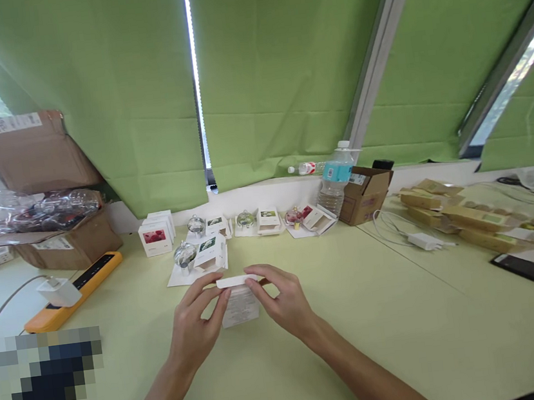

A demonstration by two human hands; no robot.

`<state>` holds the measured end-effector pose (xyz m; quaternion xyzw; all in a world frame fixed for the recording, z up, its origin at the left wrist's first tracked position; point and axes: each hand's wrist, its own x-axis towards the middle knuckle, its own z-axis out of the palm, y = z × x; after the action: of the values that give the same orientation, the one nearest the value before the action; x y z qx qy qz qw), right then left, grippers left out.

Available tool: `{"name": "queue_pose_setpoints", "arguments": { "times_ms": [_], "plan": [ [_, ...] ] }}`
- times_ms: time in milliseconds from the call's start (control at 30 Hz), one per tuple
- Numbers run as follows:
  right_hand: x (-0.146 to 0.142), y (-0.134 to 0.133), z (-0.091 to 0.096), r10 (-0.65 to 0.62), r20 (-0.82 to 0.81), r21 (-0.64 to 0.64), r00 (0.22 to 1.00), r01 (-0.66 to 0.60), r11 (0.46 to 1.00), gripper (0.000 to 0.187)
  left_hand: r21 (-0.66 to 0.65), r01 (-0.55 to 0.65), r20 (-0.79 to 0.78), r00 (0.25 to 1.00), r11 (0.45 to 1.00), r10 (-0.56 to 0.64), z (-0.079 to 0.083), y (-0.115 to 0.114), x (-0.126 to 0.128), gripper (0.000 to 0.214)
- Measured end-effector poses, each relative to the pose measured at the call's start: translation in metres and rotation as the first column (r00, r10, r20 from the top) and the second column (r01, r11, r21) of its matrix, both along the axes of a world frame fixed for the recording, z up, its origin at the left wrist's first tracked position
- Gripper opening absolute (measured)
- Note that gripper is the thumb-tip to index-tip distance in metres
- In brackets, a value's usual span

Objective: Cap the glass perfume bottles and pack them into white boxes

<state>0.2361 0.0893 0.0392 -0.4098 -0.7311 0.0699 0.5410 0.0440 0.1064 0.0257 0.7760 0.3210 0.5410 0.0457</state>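
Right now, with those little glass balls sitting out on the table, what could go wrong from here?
The nearest glass globe sits unboxed on a white paper sheet just beyond the left hand, so a slip might knock it, and it looks fragile. The small white box is held between that hand and the right hand, so it could bend or drop if the grip shifts. The upright water bottle could perhaps tip toward the white cartons.

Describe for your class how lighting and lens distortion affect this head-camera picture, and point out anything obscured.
In the head view, wide-angle distortion fans the green blinds outward; the slit between them and the right window glare white; a pixelated patch hides the lower left; the left hand, right hand and white carton look fairly sharp.
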Motion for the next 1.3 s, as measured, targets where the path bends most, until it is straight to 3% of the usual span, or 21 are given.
{"name": "queue_pose_setpoints", "arguments": {
  "times_ms": [233, 367, 467, 667, 1300],
  "plan": [
    [0.0006, 0.0004, 0.0004, -0.009, 0.002, -0.014, 1.000, 0.009, 1.000, 0.020, 0.042, -0.027, 0.023, 0.999, 0.999, 0.026, 0.0015, -0.0011, -0.0009, 0.015],
    [0.0003, 0.0006, 0.0017, 0.003, 0.016, -0.022, 1.000, -0.002, 1.000, 0.019, -0.052, -0.053, 0.063, 0.996, 0.997, 0.056, 0.0018, -0.0037, -0.0003, 0.009],
    [0.0000, 0.0002, 0.0023, 0.014, 0.013, -0.022, 1.000, -0.014, 1.000, 0.019, -0.126, -0.066, 0.056, 0.996, 0.990, 0.073, 0.0029, -0.0045, 0.0006, 0.021],
    [-0.0001, -0.0012, 0.0035, 0.027, 0.004, -0.033, 1.000, -0.027, 0.999, 0.019, -0.007, -0.048, -0.036, 0.998, 0.999, 0.048, 0.0038, -0.0023, 0.0003, 0.021],
    [0.0011, -0.0018, 0.0040, 0.045, 0.036, -0.031, 0.998, -0.044, 0.999, 0.019, -0.013, -0.011, -0.026, 1.000, 1.000, 0.010, 0.0040, -0.0018, 0.0003, 0.016]
  ]
}}
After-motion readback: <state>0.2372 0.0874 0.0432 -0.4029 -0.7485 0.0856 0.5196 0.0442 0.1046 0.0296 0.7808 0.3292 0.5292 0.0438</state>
